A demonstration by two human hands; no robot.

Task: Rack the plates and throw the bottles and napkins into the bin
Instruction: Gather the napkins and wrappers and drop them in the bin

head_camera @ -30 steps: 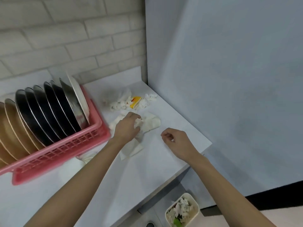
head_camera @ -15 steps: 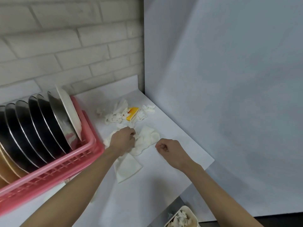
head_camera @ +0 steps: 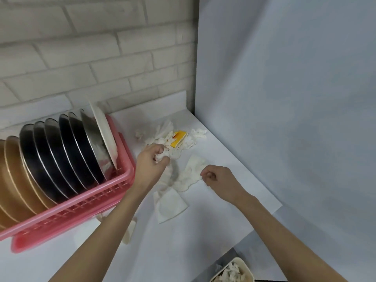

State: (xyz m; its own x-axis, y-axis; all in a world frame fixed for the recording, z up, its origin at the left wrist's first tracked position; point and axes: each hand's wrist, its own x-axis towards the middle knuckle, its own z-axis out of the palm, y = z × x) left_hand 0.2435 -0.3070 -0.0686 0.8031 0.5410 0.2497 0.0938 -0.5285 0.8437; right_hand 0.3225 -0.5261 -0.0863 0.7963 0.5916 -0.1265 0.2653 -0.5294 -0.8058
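My left hand clutches a crumpled napkin, probably bunching it for one trip. My right hand curls at the edge of the spread napkin; I cannot tell if it grips. The bin sits near right, below the table. The plates stand racked on the left.

— The rack at nine o'clock?
— Pink plastic with a slight gloss. In it the dark plates are shiny with metal-bright rims, the brown plates are satin and the end plate is matt white.
— The napkins?
— Thin, soft paper, creased. The crumpled napkin at the centre is heavily wrinkled. The table is smooth and matt, and the brick wall at twelve is rough and painted.
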